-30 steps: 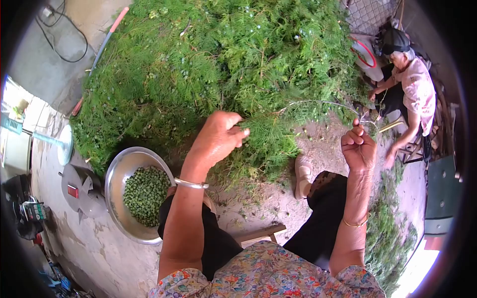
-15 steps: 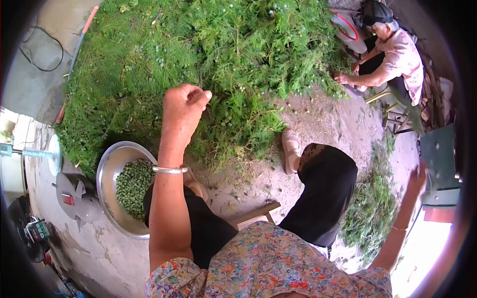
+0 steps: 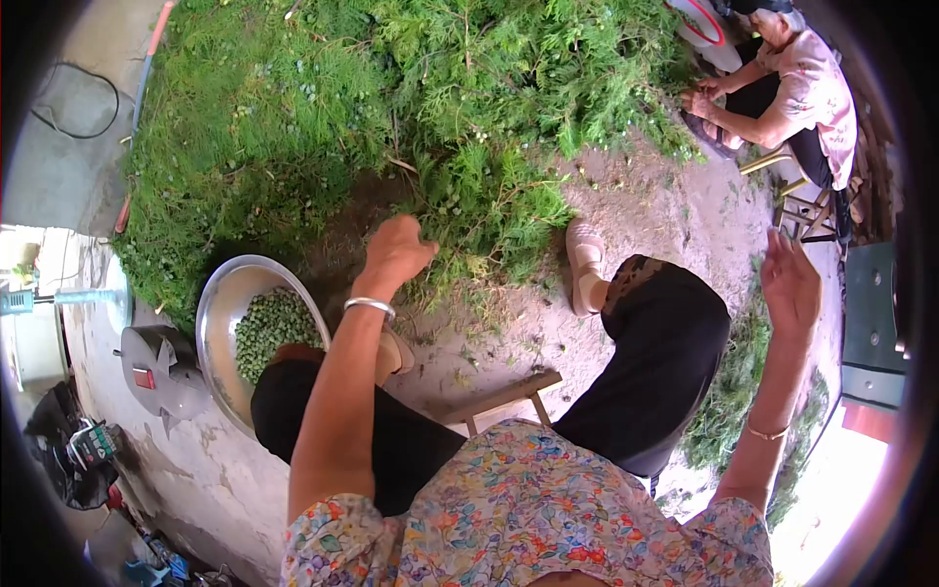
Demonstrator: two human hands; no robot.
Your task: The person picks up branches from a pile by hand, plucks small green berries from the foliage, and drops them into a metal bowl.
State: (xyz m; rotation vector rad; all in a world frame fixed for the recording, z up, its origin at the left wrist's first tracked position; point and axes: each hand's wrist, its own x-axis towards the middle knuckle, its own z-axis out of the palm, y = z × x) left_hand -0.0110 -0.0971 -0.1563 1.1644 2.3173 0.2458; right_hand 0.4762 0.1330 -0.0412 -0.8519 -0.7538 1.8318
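Observation:
My left hand (image 3: 399,252) is closed, its fingers curled under, in front of the near edge of a big heap of green conifer branches (image 3: 469,176). Whatever it may hold is hidden. Off to the right, my right hand (image 3: 790,284) is raised with its fingers stretched out and holds nothing visible. It is above a smaller pile of cut greenery (image 3: 724,416) on the ground. A wide metal basin (image 3: 223,377) stands beside my left knee, partly filled with small round green cones (image 3: 277,328).
A co-worker (image 3: 817,98) sits at the upper right, hands at the heap's edge. Near my legs is a wooden stool (image 3: 504,396). A long-handled tool (image 3: 156,39) lies along the heap's left side. A fan (image 3: 112,298) stands at the left.
My left hand has come down and slightly right, staying closed. My right hand has risen and moved inward from the far right. The view has shifted a little.

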